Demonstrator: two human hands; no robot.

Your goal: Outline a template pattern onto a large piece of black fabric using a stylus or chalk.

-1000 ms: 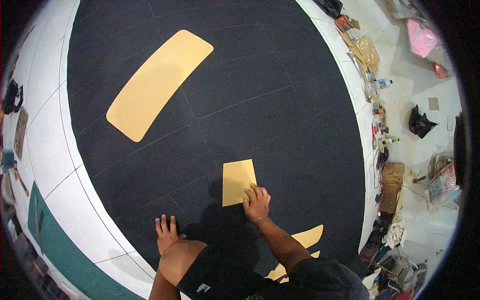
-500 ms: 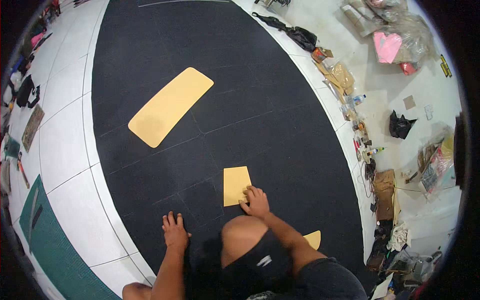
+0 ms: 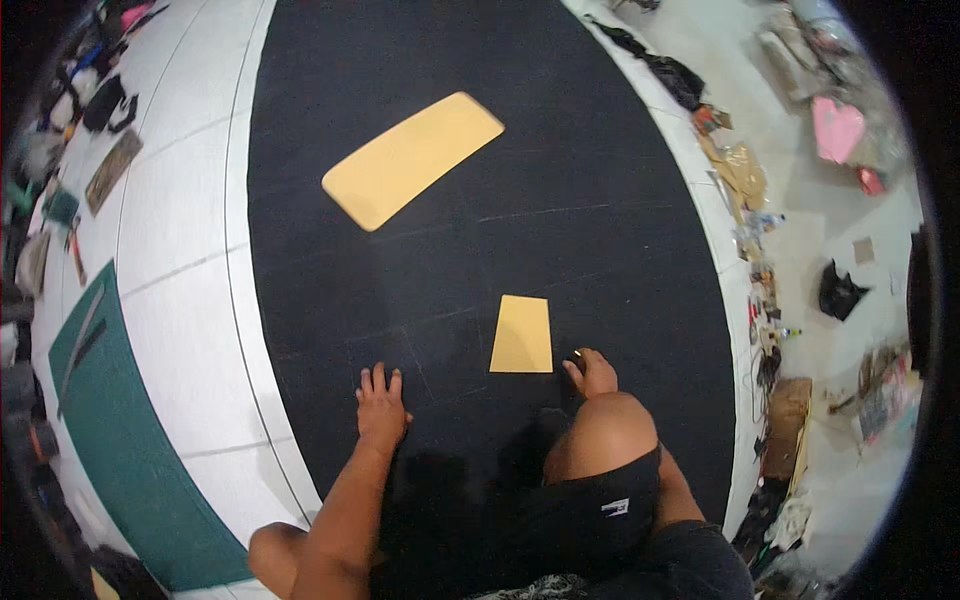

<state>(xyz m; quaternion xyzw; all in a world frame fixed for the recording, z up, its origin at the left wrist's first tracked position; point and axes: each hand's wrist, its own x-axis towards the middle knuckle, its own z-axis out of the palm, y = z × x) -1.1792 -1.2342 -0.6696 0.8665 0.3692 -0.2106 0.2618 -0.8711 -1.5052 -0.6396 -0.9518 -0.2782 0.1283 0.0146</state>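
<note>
My left hand (image 3: 382, 408) rests flat on the black cloth (image 3: 610, 250), its fingers spread and nothing in them. My right hand (image 3: 594, 373) is curled low over the cloth, just right of a small yellow trapezoid template (image 3: 522, 335), apart from it. A small pale yellow tip shows between its thumb and fingers; the rest of that object is hidden. The template lies flat, its narrower end away from me. Farther off to the left lies a long yellow template (image 3: 412, 160) with rounded corners. Faint pale lines cross the cloth.
A green cutting mat (image 3: 140, 440) with a ruler-like strip on it lies at the left on white tiles (image 3: 205, 330). Along the right edge are bottles, cardboard (image 3: 787, 425) and plastic bags, among them a black bag (image 3: 840, 292). My bent knee (image 3: 607, 435) is close to my right hand.
My right hand has come off the small template and moved to its right side. The whole view has shifted and turned. My left hand stays flat on the cloth.
</note>
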